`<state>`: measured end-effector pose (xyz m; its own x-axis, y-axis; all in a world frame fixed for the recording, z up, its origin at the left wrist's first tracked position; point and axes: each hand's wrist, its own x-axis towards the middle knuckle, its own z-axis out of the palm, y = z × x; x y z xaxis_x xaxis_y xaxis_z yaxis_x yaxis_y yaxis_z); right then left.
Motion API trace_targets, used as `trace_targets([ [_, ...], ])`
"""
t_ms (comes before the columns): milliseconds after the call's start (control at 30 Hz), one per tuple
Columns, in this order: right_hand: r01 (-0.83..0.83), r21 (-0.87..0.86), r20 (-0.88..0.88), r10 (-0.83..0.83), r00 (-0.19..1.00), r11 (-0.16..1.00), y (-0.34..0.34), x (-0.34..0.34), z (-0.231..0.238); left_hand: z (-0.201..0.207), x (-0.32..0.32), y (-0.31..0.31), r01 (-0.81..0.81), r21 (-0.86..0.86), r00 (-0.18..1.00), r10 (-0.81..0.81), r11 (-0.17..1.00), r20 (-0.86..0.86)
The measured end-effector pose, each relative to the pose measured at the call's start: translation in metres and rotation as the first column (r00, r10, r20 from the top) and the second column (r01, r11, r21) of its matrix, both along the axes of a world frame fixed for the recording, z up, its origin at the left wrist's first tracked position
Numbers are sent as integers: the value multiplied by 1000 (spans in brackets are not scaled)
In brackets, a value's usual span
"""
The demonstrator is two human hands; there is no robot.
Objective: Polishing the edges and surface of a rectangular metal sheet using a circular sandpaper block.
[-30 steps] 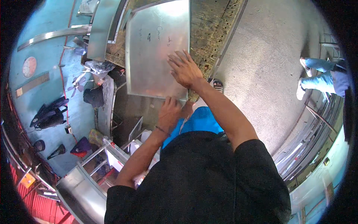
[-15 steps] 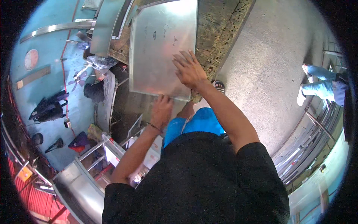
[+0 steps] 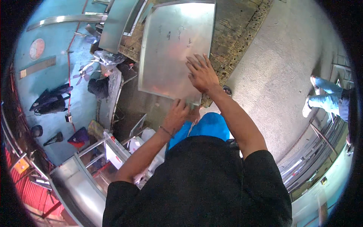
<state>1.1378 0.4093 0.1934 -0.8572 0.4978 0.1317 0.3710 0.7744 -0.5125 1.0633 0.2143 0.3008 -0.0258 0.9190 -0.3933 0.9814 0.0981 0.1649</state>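
A large, shiny sheet-metal panel [image 3: 166, 60] with folded edges and handwritten marks lies on a worn wooden workbench [image 3: 236, 28], its near end reaching past the wood. My right hand [image 3: 204, 75] rests palm down on the panel by its right edge, fingers spread. At the near edge, close to the right corner, my left hand [image 3: 177, 116] has its fingers bent together over the rim. The thumb of that hand is hidden.
Left of the panel are another metal sheet [image 3: 113, 30] and a dark-framed strip [image 3: 135, 17]. A metal frame [image 3: 79, 178] stands lower left. At right, a person's legs [image 3: 325, 98] show on the concrete floor [image 3: 268, 72], above a rack of long metal bars [image 3: 310, 159].
The view has shifted, so the panel and bench appear farther right. My left hand has slid along the near edge toward the right corner. My right hand stays flat on the panel.
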Motion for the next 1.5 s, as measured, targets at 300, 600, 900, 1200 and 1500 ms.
trace_targets([
  [300,-2,7,55,2,998,1000,-2,0,2,-9,-120,-32,-85,-90,953,55,992,-299],
  [600,11,-2,-30,-11,1000,1000,0,-1,-2,4,6,7,-47,-28,996,45,999,-80],
  [900,-27,-6,68,28,997,1000,0,1,6,-8,-30,-10,128,41,991,-126,991,-38],
  [1200,5,-25,-33,-6,999,1000,-2,-3,0,3,-176,-47,-228,-181,915,147,957,-375],
  [1500,13,-19,-72,-14,997,1000,-2,0,-2,1,-203,-57,-154,-210,909,55,966,-413],
])
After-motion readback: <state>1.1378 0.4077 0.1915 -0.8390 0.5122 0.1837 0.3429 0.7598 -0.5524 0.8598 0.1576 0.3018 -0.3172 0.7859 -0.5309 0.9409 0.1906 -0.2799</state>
